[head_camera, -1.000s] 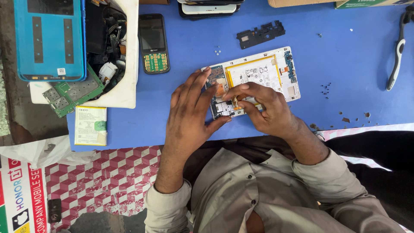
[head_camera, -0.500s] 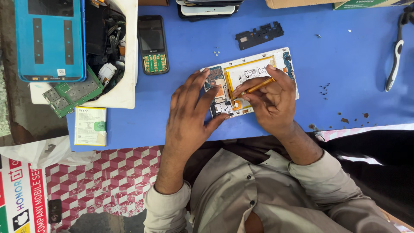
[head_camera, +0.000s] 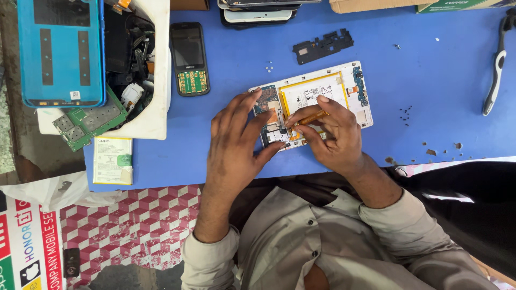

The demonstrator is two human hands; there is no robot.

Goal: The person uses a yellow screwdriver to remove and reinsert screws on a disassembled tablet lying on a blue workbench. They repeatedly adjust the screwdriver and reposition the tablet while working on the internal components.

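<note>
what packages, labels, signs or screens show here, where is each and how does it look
keypad phone: upper left of blue table, dark blank screen, green keypad.
battery pack: table's left edge, flat white rectangle, green label.
printed banner: bottom left, white with red and green.
cardboard box: top edge, tan.
battery label: white, yellow-framed, inside opened tablet.

Both forearms reach away from the body in rolled-up grey sleeves, the left hand (head_camera: 234,142) lying palm-down with fingers spread and thumb angled right, while the right hand (head_camera: 330,134), just beside it, curls its fingers and thumb in a pinching grip, fingertips pointing left.
</note>
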